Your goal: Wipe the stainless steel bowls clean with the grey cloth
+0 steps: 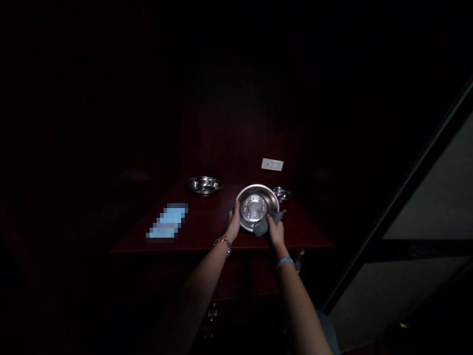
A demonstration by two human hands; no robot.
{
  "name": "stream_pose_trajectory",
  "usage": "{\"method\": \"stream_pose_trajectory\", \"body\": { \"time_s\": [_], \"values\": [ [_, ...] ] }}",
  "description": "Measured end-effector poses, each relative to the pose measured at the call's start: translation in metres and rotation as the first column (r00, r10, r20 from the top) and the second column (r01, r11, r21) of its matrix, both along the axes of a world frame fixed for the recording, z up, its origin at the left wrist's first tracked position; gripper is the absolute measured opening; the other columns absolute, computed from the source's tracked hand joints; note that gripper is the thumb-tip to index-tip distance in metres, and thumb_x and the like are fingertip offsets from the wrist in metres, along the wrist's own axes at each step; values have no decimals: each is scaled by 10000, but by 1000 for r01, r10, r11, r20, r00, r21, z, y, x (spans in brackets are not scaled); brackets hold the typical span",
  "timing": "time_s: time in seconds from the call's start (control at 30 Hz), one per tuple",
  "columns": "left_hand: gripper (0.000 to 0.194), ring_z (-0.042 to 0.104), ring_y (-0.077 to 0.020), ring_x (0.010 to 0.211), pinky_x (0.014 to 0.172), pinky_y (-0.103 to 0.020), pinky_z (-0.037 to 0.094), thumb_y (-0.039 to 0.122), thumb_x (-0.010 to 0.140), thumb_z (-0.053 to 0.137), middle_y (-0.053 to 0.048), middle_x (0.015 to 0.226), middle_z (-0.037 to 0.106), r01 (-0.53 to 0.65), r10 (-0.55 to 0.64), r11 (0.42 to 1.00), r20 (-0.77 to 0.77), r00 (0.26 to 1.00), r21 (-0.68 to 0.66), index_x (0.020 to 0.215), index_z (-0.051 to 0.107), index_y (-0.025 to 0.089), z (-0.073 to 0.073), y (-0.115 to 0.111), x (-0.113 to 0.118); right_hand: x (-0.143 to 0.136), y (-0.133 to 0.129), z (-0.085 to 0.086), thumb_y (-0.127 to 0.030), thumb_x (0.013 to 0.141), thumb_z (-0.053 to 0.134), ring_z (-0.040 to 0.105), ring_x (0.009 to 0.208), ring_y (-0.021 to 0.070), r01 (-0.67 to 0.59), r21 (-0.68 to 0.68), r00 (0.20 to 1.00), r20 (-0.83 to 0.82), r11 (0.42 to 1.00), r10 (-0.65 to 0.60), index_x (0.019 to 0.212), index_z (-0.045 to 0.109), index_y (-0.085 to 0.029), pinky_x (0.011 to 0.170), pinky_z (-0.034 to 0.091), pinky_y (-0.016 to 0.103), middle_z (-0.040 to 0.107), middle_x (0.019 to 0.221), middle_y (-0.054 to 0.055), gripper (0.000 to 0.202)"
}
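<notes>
Taking the held basin as the centre of the dial, a pixelated pale-blue patch is lying near 9 o'clock, its contents masked, on the dark red counter. Nearer 10 o'clock, a shallow steel dish is sitting right side up, well apart from the basin and catching light along its rim. Below the counter, toward 7 o'clock, a small metal fitting is glinting in the dark. A beaded bracelet is circling the left wrist. The left grip is grasping the basin's rim at 8 o'clock. The steel basin is tilting its hollow toward the wearer above the middle of the counter; whether its underside is touching the surface cannot be told. A grey-green cloth is pressing on the rim around 5 o'clock, bunching under the right grip, which is pinching it there. A white socket plate is showing on the back wall near 1 o'clock. Behind the basin at 2 o'clock, a smaller steel bowl is standing, partly hidden. A blue band is wrapping the right wrist. Far off, around 3 to 4 o'clock, pale panels are slanting in a dark frame.
</notes>
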State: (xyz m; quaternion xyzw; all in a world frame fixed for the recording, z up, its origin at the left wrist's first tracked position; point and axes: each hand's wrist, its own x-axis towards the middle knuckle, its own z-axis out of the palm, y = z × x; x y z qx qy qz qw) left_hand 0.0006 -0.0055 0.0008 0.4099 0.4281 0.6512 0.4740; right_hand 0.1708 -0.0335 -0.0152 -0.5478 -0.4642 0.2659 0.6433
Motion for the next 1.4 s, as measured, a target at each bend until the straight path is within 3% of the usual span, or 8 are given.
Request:
{"method": "stream_pose_trajectory", "body": {
  "time_s": [0.1,0.4,0.7,1.0,1.13,1.4],
  "values": [
    [598,591,-301,1351,1171,-415,427,633,974,467,-193,1405,654,-29,28,998,-16,999,-58,1274,662,154,1,0,1,-1,-1,1,-568,788,626,758,1066,328,-7,-6,1000,-5,1000,7,1041,766,-116,932,569,381,802,1077,176,537],
    [615,570,-301,1375,1178,-402,408,608,997,424,-200,1477,601,-19,16,998,-39,999,-67,1349,622,144,6,-4,1,-2,-6,7,-570,787,616,754,1080,320,0,-25,1000,13,1000,0,1046,768,-118,935,563,364,799,1087,173,543],
    [564,536,-322,1411,1171,-377,396,577,935,579,-206,1471,607,-36,39,998,57,998,-58,1305,663,158,8,-6,1,-4,-9,10,-546,800,620,758,1065,325,19,-31,1000,19,999,-18,1021,775,-119,930,568,368,808,1065,166,504],
    [564,660,-306,1256,1107,-402,479,600,925,608,-201,1316,711,2,0,999,52,999,-34,1215,707,127,4,1,2,-4,-8,8,-634,810,617,749,1108,335,1,-46,1000,9,999,0,1068,769,-102,910,573,363,795,1114,186,611],
    [473,701,-319,1180,1075,-425,510,509,880,717,-194,1174,770,29,-29,1000,76,997,-3,1118,744,101,5,2,4,-3,-6,7,-667,811,617,747,1116,342,-20,-35,1000,2,999,20,1075,762,-96,907,574,372,788,1130,201,646],
    [400,680,-339,1231,1135,-490,471,333,797,829,-187,1109,789,17,-18,1000,155,988,8,1111,745,100,7,-1,6,-1,-1,2,-642,817,627,733,1151,349,-17,-26,1000,-6,1000,17,1094,764,-117,950,573,416,786,1143,193,610]
  ]
}}
